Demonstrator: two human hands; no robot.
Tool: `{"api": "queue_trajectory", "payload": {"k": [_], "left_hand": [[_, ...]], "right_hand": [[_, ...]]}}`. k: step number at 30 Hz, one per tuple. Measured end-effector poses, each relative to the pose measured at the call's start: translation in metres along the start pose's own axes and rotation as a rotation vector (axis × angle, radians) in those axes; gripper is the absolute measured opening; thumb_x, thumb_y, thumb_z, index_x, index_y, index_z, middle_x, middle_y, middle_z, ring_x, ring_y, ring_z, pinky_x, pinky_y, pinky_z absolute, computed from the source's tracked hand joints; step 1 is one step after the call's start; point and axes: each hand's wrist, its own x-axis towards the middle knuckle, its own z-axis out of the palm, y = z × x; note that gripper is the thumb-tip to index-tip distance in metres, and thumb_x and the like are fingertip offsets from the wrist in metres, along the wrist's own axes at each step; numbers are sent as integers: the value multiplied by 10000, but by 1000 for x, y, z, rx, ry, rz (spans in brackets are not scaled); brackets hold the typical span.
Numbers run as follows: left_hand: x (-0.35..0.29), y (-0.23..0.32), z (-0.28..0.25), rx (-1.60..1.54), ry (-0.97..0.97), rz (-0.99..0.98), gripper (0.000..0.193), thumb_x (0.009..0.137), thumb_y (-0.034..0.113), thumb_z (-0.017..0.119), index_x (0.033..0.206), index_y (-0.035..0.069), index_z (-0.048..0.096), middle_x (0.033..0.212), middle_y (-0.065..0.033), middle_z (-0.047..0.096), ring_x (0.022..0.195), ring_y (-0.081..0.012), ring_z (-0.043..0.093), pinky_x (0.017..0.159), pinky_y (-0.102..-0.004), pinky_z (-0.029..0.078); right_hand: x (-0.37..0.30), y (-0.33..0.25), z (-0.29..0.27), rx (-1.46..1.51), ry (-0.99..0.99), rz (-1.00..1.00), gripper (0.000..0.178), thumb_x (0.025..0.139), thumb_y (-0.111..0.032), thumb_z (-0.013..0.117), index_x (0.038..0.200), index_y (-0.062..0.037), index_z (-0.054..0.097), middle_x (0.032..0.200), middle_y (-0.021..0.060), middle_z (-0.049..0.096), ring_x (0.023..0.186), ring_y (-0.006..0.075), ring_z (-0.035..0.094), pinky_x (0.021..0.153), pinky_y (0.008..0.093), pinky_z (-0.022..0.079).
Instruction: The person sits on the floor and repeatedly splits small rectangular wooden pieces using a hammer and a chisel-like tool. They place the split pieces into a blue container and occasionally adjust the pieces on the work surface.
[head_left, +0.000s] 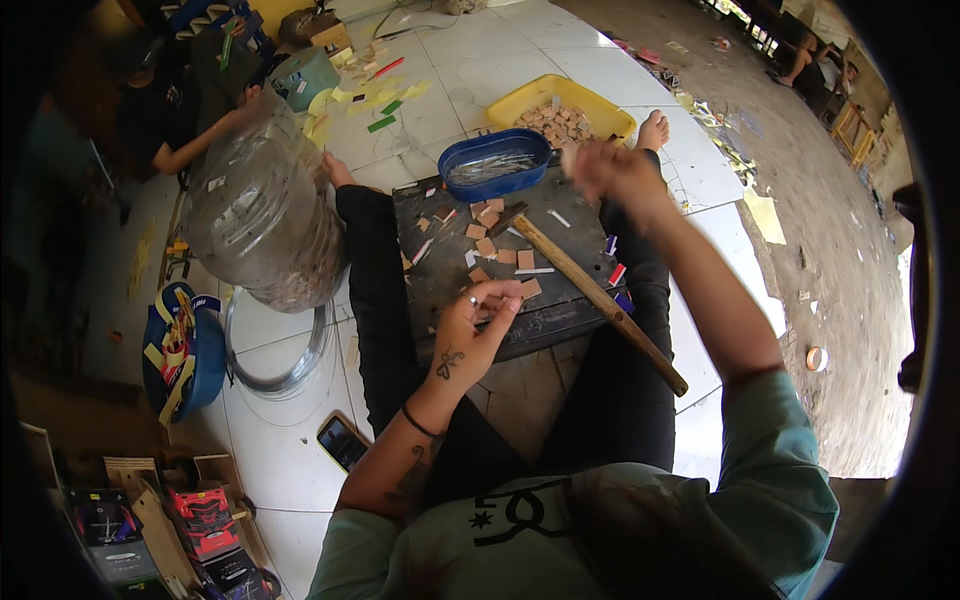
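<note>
Above the near part of a dark work board between my legs, my left hand has its thumb and fingertips pressed together. What they hold, if anything, is too small to make out. A small tan square piece lies right beside those fingertips. My right hand is raised at the board's far right, near a yellow tray, its fingers smeared by motion. Across the board rests a hammer, its wooden handle running toward my right thigh. More tan squares are scattered by its head.
Thin metal pieces fill a blue oval tub; tan squares fill the yellow tray behind it. Left stand a large clear plastic bottle, a wire coil, a blue container and a phone. Another person sits far left.
</note>
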Motion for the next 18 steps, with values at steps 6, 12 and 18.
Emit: {"api": "queue_trajectory", "payload": {"k": [6, 12, 18], "left_hand": [[3, 3, -29, 368, 87, 143, 235, 875, 103, 671, 1096, 26, 647, 1037, -83, 682, 847, -174, 651, 792, -298, 504], [41, -7, -48, 870, 181, 284, 280, 826, 127, 703, 1079, 14, 660, 1007, -117, 654, 944, -268, 610, 918, -344, 475], [108, -19, -44, 1013, 169, 521, 297, 784, 146, 711, 1039, -2, 679, 1023, -138, 649, 961, -347, 583, 910, -418, 465]], "right_hand": [[98, 17, -13, -42, 325, 154, 450, 913, -237, 627, 1267, 30, 550, 1095, 134, 663, 946, 221, 674, 795, 301, 554], [127, 8, 65, -911, -263, -257, 246, 775, -176, 697, 988, -59, 736, 895, 154, 715, 823, 291, 691, 747, 375, 540], [154, -1, 108, -1328, -374, -100, 192, 685, -179, 725, 857, -99, 756, 892, 146, 713, 871, 320, 677, 772, 394, 530]]}}
